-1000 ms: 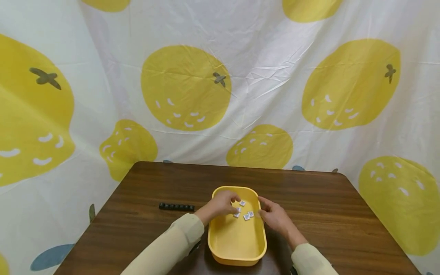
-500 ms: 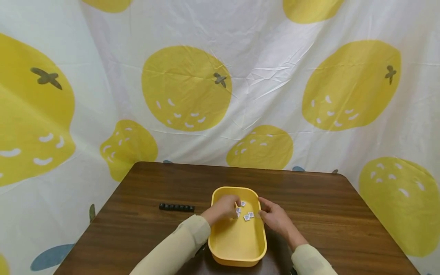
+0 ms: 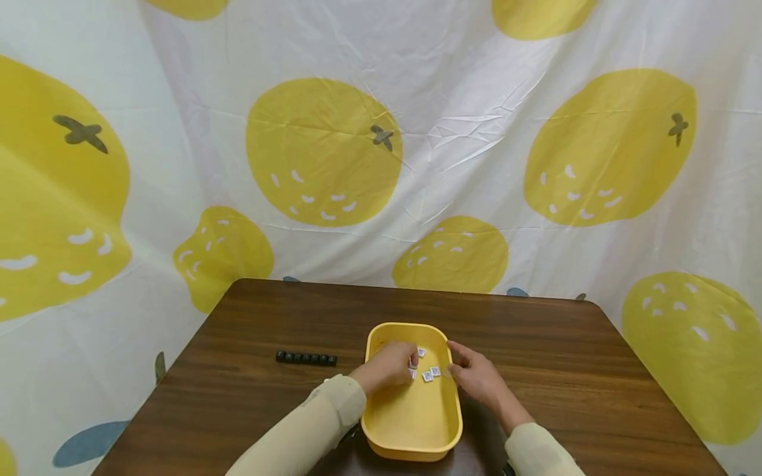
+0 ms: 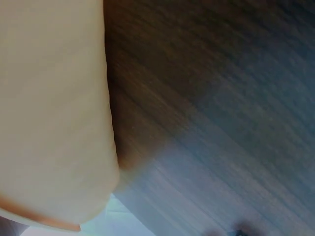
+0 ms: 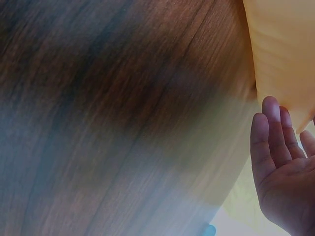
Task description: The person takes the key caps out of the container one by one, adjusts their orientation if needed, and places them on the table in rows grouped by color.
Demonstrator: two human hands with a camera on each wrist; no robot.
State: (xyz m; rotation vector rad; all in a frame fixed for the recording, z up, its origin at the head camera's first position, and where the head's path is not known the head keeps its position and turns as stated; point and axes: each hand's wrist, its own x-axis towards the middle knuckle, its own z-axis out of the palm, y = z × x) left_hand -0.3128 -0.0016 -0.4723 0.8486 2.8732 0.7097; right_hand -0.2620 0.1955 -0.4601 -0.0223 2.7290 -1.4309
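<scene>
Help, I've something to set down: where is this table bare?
Bare table lies right of the right hand and between the yellow tray and the table's far edge. The tray's near end is bare; its far half is crowded with white tiles and the left hand.

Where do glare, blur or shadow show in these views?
Head: glare on the creased cloth, tiles too small to read; left wrist: blurry tabletop, shadowed beside the yellow tray, bluish toward the right; right wrist: patchy shade, pale haze lower down.
</scene>
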